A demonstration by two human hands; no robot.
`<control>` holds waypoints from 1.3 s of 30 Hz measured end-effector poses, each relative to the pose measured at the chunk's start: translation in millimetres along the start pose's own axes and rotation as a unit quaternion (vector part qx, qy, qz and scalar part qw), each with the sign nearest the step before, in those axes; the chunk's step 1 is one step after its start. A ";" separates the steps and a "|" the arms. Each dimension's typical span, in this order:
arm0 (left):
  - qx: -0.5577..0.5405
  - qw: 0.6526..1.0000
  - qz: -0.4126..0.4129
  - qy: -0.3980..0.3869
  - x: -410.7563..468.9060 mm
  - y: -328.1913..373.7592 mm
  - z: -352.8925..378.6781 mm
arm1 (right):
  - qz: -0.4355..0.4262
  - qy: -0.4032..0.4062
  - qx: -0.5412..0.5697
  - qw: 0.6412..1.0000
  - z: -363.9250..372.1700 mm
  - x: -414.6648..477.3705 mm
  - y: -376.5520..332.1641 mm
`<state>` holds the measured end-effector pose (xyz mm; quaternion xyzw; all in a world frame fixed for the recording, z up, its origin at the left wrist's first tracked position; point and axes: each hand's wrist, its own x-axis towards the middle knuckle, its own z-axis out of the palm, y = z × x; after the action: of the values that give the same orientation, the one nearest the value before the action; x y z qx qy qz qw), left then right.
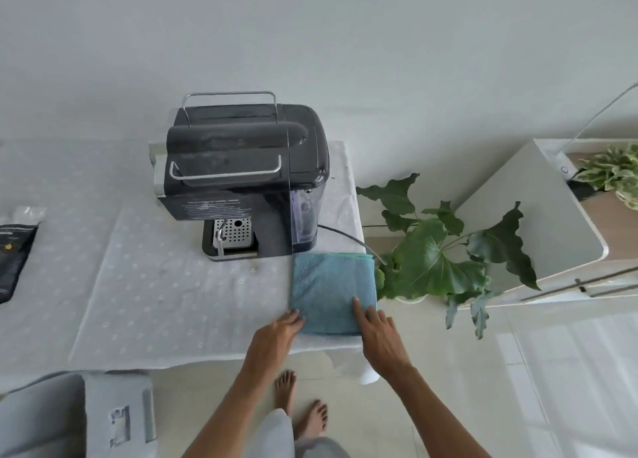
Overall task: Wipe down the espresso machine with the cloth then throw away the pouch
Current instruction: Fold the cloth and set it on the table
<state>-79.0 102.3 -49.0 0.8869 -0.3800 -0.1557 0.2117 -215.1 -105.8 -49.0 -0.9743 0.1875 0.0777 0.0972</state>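
A folded blue cloth point(333, 292) lay flat at the right front corner of the table point(179, 319), just in front of the dark espresso machine point(247, 178), whose cord ran off the right edge toward a leafy plant point(438, 254). The left hand point(276, 333) rested at the cloth's near left corner and the right hand point(378, 333) lay on its near right part, both with fingers spread flat and gripping nothing. A black pouch point(13, 260) lay at the far left edge of the table, well apart from the machine.
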 end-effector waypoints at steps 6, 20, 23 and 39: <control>0.074 0.997 0.028 -0.024 -9.4 6.5 -4.5 | -0.010 0.036 -0.039 0.999 -0.7 -5.0 4.9; 0.173 0.975 0.038 -0.133 -26.4 20.4 3.6 | -0.038 -0.033 -0.002 0.999 4.8 -36.0 9.1; 0.157 0.973 0.022 -0.165 -26.3 22.1 -4.1 | -0.012 -0.054 0.012 0.998 -0.2 -37.6 0.8; 0.220 0.943 0.211 0.129 80.5 67.7 -244.3 | 0.106 0.191 0.044 0.975 -215.1 81.5 -28.9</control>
<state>40.0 63.4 185.7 0.8233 -0.5527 0.0962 0.0863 -104.6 -155.0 148.7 -0.9405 0.3079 -0.1084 0.0941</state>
